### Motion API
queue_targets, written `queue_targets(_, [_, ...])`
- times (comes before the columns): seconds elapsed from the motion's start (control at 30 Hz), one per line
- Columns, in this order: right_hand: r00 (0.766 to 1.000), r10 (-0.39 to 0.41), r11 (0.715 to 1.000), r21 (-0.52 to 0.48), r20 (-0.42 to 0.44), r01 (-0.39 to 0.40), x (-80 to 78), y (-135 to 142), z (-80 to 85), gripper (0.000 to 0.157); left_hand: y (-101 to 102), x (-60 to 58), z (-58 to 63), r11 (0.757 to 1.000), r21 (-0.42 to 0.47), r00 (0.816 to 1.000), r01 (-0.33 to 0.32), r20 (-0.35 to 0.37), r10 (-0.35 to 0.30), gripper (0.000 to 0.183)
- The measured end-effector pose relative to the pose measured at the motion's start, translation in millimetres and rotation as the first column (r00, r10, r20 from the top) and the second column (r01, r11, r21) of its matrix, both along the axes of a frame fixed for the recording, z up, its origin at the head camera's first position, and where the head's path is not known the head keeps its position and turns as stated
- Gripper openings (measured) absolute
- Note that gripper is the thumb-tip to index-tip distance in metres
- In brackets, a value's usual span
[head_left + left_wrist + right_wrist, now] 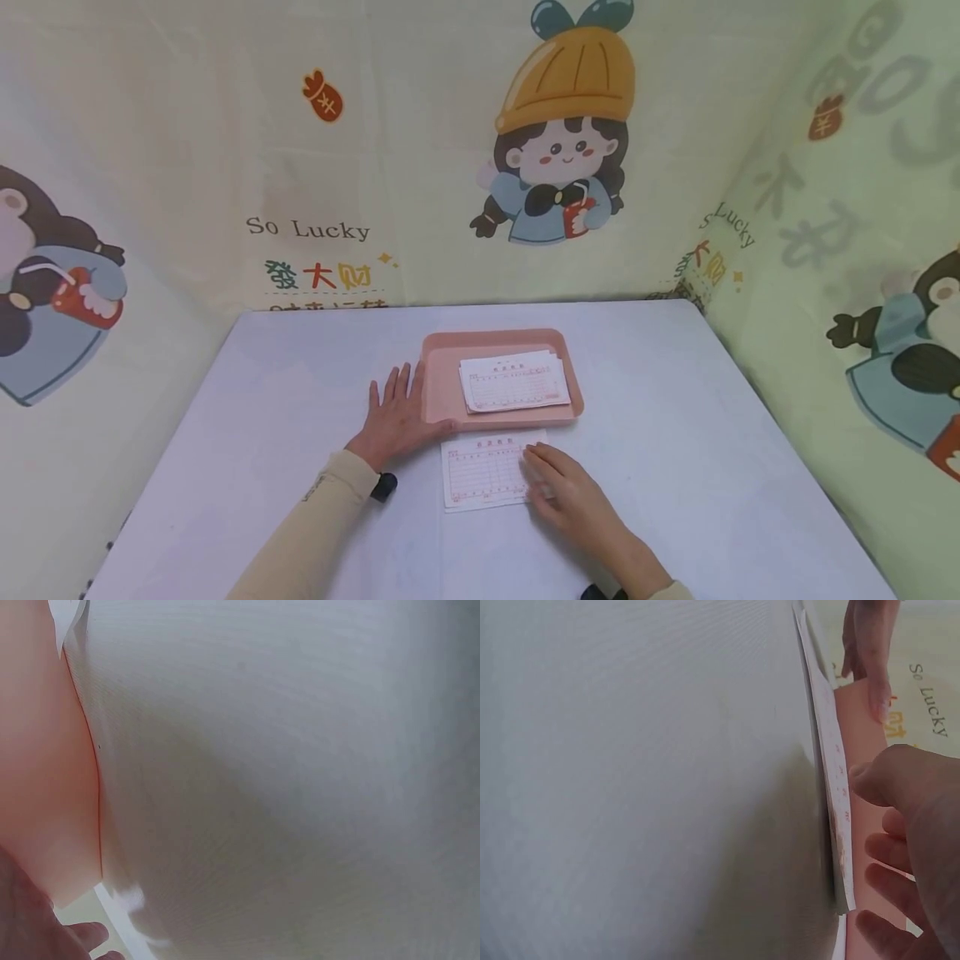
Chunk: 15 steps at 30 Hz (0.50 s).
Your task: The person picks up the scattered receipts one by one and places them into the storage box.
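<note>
A pink tray [442, 383] lies on the white table with a small stack of printed paper slips [513, 383] inside, towards its right. Against its front left corner rests my left hand [393, 421], fingers spread and thumb along the front edge. In front of the tray lie more printed slips [483, 475], red-lined, at least two layered. My right hand [573, 500] is over their right edge, fingers loosely bent. In the right wrist view its thumb [877, 780] and fingers stand apart beside the slips [840, 802], with nothing pinched between them.
The white table [675, 450] extends to both sides of the tray and slips. Cloth walls [420, 150] with cartoon prints stand behind and at both sides. Dark bands [384, 487] sit at the wrists.
</note>
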State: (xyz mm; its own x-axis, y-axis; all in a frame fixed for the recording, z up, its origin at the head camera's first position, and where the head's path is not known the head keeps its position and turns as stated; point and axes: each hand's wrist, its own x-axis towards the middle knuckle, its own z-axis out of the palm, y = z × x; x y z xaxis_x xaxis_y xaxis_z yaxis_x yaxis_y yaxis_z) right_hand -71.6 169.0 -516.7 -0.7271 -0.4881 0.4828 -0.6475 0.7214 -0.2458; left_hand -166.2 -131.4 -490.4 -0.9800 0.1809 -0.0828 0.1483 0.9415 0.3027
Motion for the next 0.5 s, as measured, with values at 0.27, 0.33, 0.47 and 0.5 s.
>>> queue_targets(0.27, [0.999, 0.044, 0.999, 0.021, 0.021, -0.044, 2.1, 0.9, -2.9, 0.061, 0.6, -1.4, -0.6, 1.000, 0.014, 1.000, -0.004, 0.006, 0.004, 0.122])
queue_targets(0.33, [0.998, 0.059, 0.998, 0.027, 0.009, -0.059, 2.1, 1.1, -3.0, 0.061, 0.4, -1.4, -0.7, 1.000, 0.012, 1.000, -0.005, 0.008, 0.005, 0.122])
queue_targets(0.47, [0.998, 0.065, 0.997, 0.042, 0.014, -0.065, 2.2, 0.6, -1.6, 0.063, 0.1, -1.2, 0.2, 1.000, 0.001, 1.000, -0.002, 0.007, 0.002, 0.121])
queue_targets(0.5, [0.997, 0.067, 0.997, 0.045, 0.027, -0.068, 2.4, 0.2, -1.0, 0.062, -0.1, -1.1, 0.5, 1.000, 0.000, 1.000, -0.001, 0.005, 0.001, 0.121])
